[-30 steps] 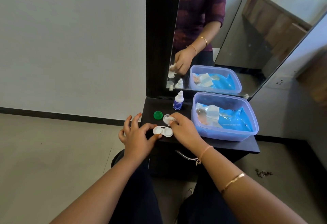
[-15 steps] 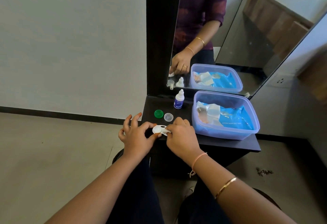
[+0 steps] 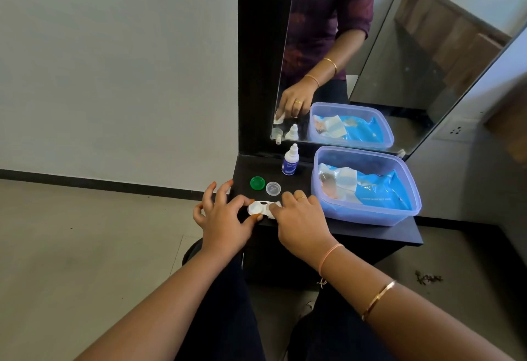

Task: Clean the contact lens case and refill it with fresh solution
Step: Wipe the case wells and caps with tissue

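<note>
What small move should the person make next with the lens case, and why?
Probably rub the white wad round inside the right well of the lens case. The left hand pinches the case steady, the right hand holds the wad in that well, the green cap and clear cap lie off beside it, and the bottle stands untouched behind, so wiping likely precedes refilling.
</note>
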